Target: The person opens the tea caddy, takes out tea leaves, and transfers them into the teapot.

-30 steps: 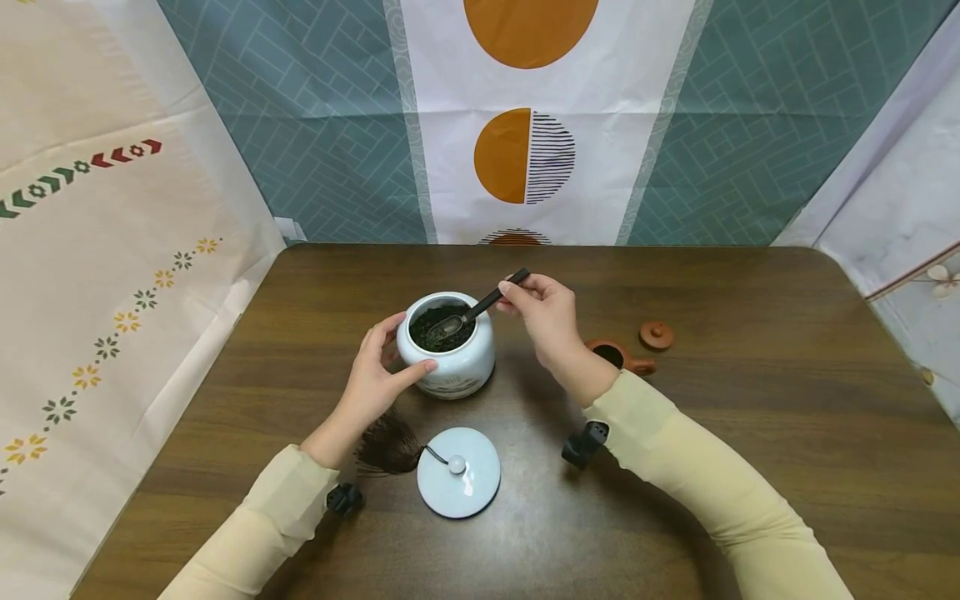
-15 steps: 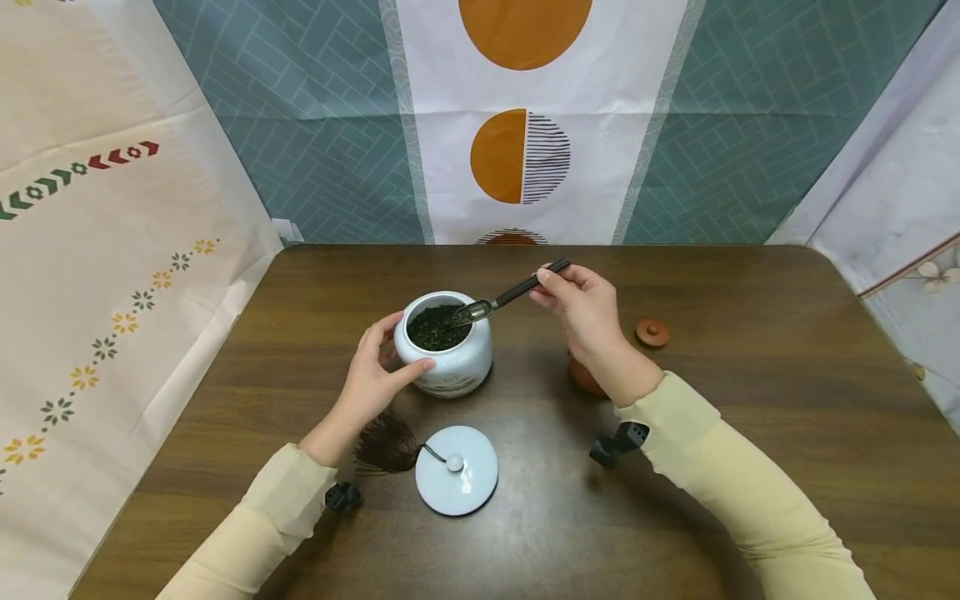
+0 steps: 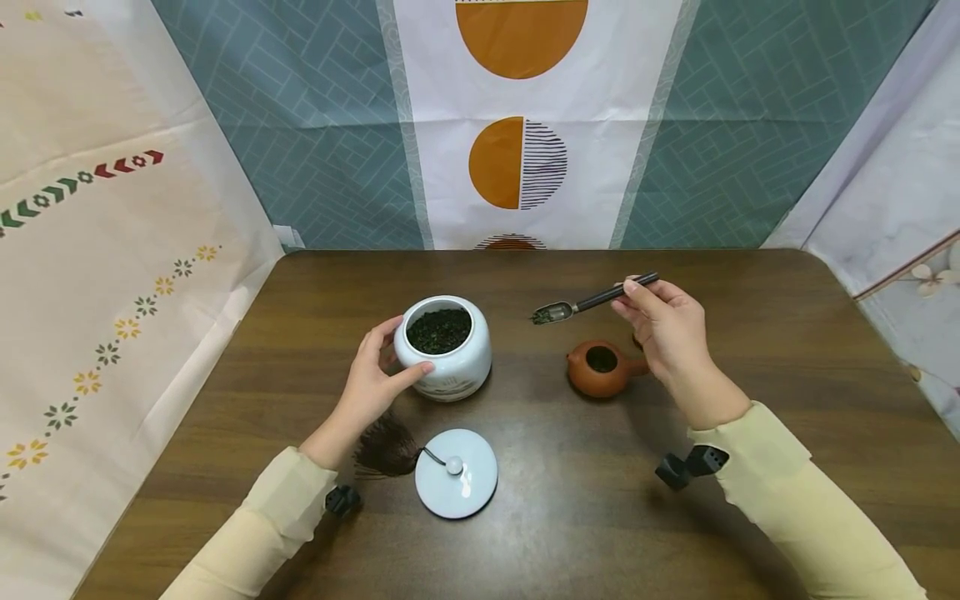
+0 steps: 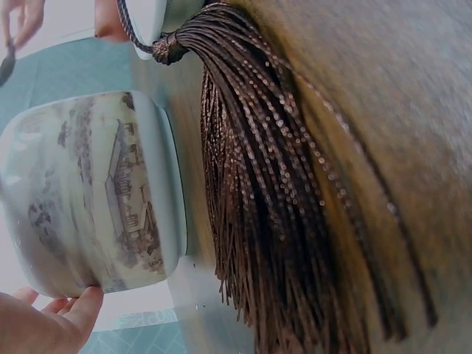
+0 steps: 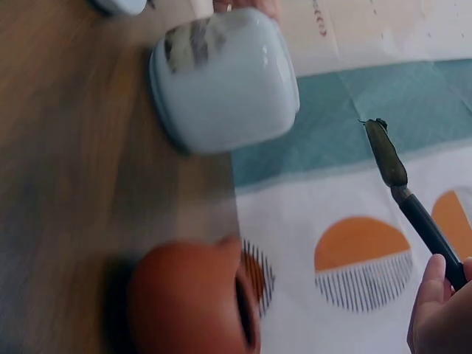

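My left hand holds the side of a white lidded-type porcelain jar, thumb in front and fingers behind. Dark tea leaves fill the jar; a painted scene decorates its wall in the left wrist view. Between thumb and fingers, my right hand pinches the black handle of a tea scoop. Some leaves lie in the scoop, which is held in the air between the jar and a small brown clay teapot. That teapot stands uncovered, its side handle partly behind my right hand.
The jar's white lid lies on the wooden table in front of the jar, with a brown tassel tied to its knob. The teapot's clay lid is mostly hidden behind my right hand. Patterned cloths hang around the table.
My right hand has lifted the scoop out of the jar with leaves in it and moved right, uncovering the teapot to view. My left hand has stayed on the jar.
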`<state>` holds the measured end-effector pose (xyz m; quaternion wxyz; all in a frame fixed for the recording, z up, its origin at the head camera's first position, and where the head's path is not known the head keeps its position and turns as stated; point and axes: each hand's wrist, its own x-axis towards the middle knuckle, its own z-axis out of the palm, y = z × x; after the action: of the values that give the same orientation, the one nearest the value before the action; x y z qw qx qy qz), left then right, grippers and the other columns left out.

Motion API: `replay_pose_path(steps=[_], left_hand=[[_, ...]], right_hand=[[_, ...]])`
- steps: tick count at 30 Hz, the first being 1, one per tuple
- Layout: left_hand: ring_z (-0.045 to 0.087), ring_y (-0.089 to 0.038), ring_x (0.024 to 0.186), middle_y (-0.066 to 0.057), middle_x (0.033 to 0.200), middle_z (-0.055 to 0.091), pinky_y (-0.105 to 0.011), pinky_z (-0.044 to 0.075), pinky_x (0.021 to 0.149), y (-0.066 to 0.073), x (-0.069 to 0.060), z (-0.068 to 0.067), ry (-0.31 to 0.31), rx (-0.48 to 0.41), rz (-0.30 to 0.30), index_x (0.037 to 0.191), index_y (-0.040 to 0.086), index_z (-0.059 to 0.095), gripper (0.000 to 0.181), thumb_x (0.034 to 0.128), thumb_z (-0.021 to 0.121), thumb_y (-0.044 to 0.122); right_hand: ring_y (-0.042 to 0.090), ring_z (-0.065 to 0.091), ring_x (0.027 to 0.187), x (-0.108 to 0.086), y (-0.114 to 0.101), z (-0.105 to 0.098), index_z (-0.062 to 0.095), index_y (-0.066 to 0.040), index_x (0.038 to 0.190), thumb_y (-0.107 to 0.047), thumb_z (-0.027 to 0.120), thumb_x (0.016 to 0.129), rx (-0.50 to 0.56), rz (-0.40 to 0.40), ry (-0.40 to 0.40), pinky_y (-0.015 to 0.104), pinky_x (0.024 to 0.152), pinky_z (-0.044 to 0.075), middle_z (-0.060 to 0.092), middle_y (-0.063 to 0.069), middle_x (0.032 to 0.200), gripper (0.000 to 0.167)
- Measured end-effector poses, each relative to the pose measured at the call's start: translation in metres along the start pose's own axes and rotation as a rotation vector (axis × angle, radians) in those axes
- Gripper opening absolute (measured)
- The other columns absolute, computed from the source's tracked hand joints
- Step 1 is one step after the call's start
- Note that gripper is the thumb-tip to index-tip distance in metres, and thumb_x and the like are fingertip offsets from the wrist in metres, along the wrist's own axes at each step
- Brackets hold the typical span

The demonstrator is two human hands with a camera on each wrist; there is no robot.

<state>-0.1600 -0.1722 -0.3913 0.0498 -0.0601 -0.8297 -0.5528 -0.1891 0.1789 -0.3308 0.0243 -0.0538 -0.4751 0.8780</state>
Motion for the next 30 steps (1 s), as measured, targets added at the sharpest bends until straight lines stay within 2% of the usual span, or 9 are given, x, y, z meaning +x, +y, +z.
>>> replay_pose_path(steps=[4,9,15,24,27,30], left_hand=[[0.040,-0.028,0.128,-0.017,0.138,0.038,-0.043,0.038,0.109,-0.001,-0.001,-0.001,0.011,0.011,0.006,0.141,0.003,0.038,0.073,0.0791,0.077,0.010],[0.040,-0.027,0.128,-0.016,0.138,0.039,-0.042,0.038,0.108,-0.002,-0.001,-0.001,0.012,0.012,0.001,0.140,0.003,0.039,0.074,0.0785,0.078,0.010],[0.040,-0.027,0.128,-0.017,0.139,0.038,-0.040,0.038,0.109,-0.001,0.000,0.000,0.002,0.010,-0.008,0.141,0.003,0.038,0.074,0.0788,0.078,0.010],[0.039,-0.030,0.129,-0.020,0.139,0.037,-0.043,0.037,0.109,-0.003,0.002,0.001,0.001,0.019,-0.029,0.142,-0.001,0.035,0.075,0.0791,0.076,0.005],[0.040,-0.027,0.128,-0.017,0.137,0.039,-0.042,0.038,0.109,-0.002,0.001,0.001,0.001,0.011,-0.009,0.141,0.001,0.037,0.073,0.0793,0.077,0.009],[0.041,-0.026,0.126,-0.016,0.136,0.040,-0.042,0.038,0.109,0.000,0.000,0.001,0.003,0.004,0.005,0.140,0.002,0.039,0.073,0.0791,0.078,0.012]], right_hand=[[0.012,0.068,0.065,-0.003,-0.006,-0.021,0.068,-0.003,0.076,-0.002,0.070,0.084,0.037,0.007,0.015,0.020,0.060,0.056,0.068,0.002,0.080,0.008],[0.014,0.067,0.068,-0.005,-0.010,-0.043,0.066,0.001,0.074,0.003,0.067,0.084,0.100,-0.007,0.036,0.024,0.067,0.058,0.068,0.005,0.084,0.010],[0.015,0.068,0.071,-0.008,-0.014,-0.063,0.067,0.003,0.074,0.007,0.066,0.083,0.091,-0.045,0.067,0.025,0.069,0.058,0.067,0.006,0.085,0.011],[0.012,0.068,0.069,-0.012,-0.007,-0.076,0.068,0.002,0.079,0.006,0.068,0.082,-0.071,-0.136,0.075,0.022,0.069,0.057,0.068,0.004,0.084,0.005],[0.010,0.068,0.067,-0.012,-0.006,-0.077,0.068,0.002,0.083,0.005,0.067,0.083,-0.165,-0.178,0.085,0.020,0.067,0.057,0.069,0.002,0.083,0.003],[0.008,0.067,0.066,-0.013,-0.005,-0.076,0.068,0.000,0.085,0.003,0.069,0.082,-0.302,-0.240,0.103,0.018,0.065,0.056,0.068,-0.001,0.080,0.004]])
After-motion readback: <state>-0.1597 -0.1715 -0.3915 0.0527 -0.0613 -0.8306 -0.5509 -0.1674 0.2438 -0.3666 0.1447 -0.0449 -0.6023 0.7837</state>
